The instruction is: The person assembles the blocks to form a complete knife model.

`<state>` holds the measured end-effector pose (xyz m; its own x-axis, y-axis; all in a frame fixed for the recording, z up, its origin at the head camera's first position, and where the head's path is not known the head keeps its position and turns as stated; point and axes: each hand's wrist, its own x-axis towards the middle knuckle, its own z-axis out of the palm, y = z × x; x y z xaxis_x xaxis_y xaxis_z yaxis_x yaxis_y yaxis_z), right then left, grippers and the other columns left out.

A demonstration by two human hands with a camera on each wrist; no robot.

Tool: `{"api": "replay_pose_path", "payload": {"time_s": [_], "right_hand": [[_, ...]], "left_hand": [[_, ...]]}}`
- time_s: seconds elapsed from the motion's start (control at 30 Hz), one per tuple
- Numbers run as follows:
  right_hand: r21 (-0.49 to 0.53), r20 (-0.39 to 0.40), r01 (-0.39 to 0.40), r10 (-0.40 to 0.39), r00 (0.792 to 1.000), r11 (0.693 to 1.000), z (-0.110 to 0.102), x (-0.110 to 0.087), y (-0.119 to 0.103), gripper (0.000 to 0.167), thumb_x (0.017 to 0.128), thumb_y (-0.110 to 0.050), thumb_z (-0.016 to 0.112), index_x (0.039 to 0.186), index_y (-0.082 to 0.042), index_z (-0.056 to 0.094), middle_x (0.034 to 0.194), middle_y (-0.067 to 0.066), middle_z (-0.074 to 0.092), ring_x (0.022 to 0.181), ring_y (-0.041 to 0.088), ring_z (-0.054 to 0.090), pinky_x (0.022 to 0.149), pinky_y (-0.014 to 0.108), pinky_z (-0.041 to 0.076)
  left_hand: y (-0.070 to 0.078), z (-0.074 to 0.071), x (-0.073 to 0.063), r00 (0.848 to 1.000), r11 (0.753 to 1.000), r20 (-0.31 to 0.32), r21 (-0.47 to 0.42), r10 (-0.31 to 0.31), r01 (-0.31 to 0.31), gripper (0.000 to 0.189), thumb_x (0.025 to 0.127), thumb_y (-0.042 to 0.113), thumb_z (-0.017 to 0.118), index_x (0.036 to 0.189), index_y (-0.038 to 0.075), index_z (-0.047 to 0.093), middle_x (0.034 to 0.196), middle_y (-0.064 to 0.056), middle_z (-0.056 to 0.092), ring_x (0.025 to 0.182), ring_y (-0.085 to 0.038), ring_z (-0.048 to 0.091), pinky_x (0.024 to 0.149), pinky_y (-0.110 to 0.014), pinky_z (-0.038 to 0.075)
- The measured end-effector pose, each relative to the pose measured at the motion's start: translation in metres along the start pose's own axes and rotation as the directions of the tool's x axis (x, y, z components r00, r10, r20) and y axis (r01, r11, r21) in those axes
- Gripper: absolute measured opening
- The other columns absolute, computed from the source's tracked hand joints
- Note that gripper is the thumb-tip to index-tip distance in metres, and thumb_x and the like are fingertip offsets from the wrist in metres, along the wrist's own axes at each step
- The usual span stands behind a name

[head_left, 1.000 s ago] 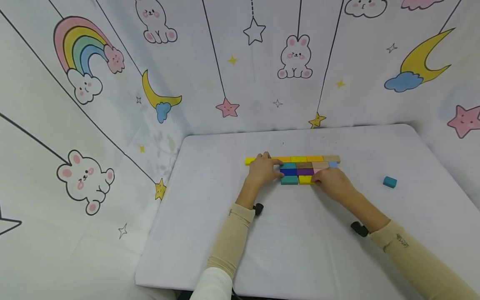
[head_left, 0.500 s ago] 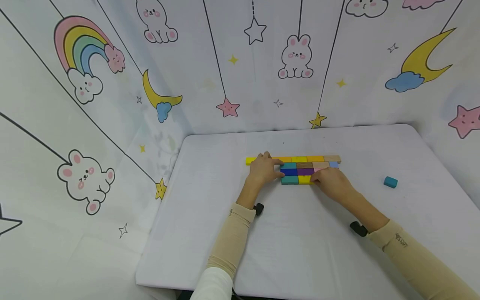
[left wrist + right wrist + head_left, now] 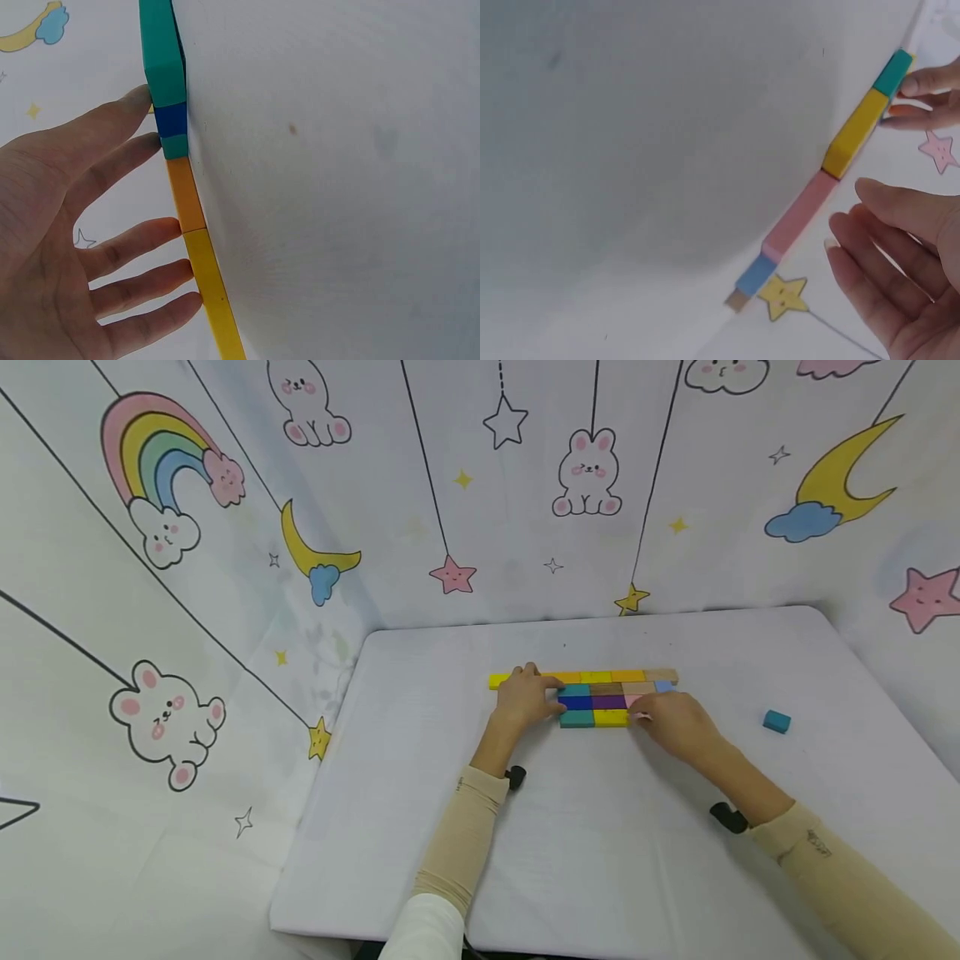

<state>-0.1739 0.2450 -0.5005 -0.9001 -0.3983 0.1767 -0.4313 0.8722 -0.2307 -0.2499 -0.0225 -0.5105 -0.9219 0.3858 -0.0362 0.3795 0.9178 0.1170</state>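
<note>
Coloured wooden blocks lie flat in touching rows. Along the back runs a long row of yellow, orange (image 3: 627, 676) and tan blocks. In front are teal, brown (image 3: 606, 689), dark blue (image 3: 575, 702), purple (image 3: 608, 702) and pink blocks. The nearest row holds a teal block (image 3: 577, 719) and a yellow block (image 3: 611, 718), side by side. My left hand (image 3: 522, 700) rests against the rows' left ends, its extended fingers touching the blocks in the left wrist view. Just right of the yellow block is my right hand (image 3: 678, 725), fingers loosely bent and holding nothing in the right wrist view.
A loose teal block (image 3: 777, 721) lies on the white table (image 3: 570, 843) to the right of the rows. A printed cloth wall (image 3: 510, 527) stands behind the table and at its left.
The yellow block slid left, closing the small gap to the front teal block. My right hand then drew slightly right, away from it. The left hand stayed in place.
</note>
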Motion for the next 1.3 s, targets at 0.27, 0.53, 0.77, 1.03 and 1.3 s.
{"api": "replay_pose_path", "payload": {"time_s": [0.27,0.53,0.77,1.03,1.3], "right_hand": [[-0.058,-0.034,-0.074,0.072,0.997,0.996,-0.021,-0.01,0.024,0.022,0.088,-0.005,0.082,0.109,0.0,0.079,0.107,0.021,0.076,0.098,0.044,0.072,0.084,0.057,0.058],[-0.069,-0.059,-0.13,0.126,0.99,0.989,-0.032,-0.022,0.043,0.022,0.087,-0.004,0.081,0.108,0.001,0.079,0.108,0.025,0.075,0.092,0.046,0.072,0.07,0.053,0.06],[-0.04,-0.031,-0.202,0.201,0.979,0.979,-0.041,-0.039,0.06,0.023,0.088,-0.005,0.078,0.11,0.002,0.078,0.105,0.03,0.073,0.07,0.035,0.07,0.045,0.037,0.049],[-0.025,0.053,-0.333,0.334,0.941,0.942,-0.045,-0.06,0.09,0.036,0.089,-0.011,0.076,0.118,0.009,0.071,0.12,0.037,0.065,0.093,0.054,0.067,0.059,0.052,0.056],[-0.054,0.108,-0.41,0.414,0.904,0.91,-0.046,-0.076,0.111,0.04,0.09,-0.014,0.074,0.123,0.008,0.069,0.123,0.04,0.062,0.097,0.061,0.063,0.056,0.053,0.054]], "left_hand": [[-0.001,-0.003,-0.001,1.0,1.0,-0.002,-0.006,0.004,-0.004,0.05,0.092,0.062,0.071,0.138,0.045,0.067,0.129,-0.005,0.058,0.112,-0.021,0.054,0.082,-0.037,0.056],[-0.002,-0.002,0.0,1.0,1.0,-0.007,-0.001,0.0,0.0,0.051,0.092,0.063,0.071,0.139,0.045,0.066,0.129,-0.004,0.058,0.113,-0.02,0.054,0.084,-0.038,0.056],[0.0,-0.003,0.0,1.0,1.0,-0.002,0.005,0.003,-0.003,0.051,0.092,0.064,0.07,0.14,0.046,0.065,0.129,-0.004,0.058,0.112,-0.02,0.054,0.084,-0.037,0.056],[0.001,-0.003,0.0,1.0,1.0,0.007,0.01,0.002,-0.002,0.051,0.093,0.064,0.069,0.14,0.046,0.064,0.13,-0.004,0.057,0.113,-0.02,0.053,0.084,-0.038,0.056],[0.001,0.0,0.0,1.0,1.0,0.004,0.013,0.004,-0.004,0.052,0.092,0.063,0.07,0.14,0.045,0.065,0.128,-0.004,0.058,0.113,-0.021,0.054,0.084,-0.039,0.056]]}}
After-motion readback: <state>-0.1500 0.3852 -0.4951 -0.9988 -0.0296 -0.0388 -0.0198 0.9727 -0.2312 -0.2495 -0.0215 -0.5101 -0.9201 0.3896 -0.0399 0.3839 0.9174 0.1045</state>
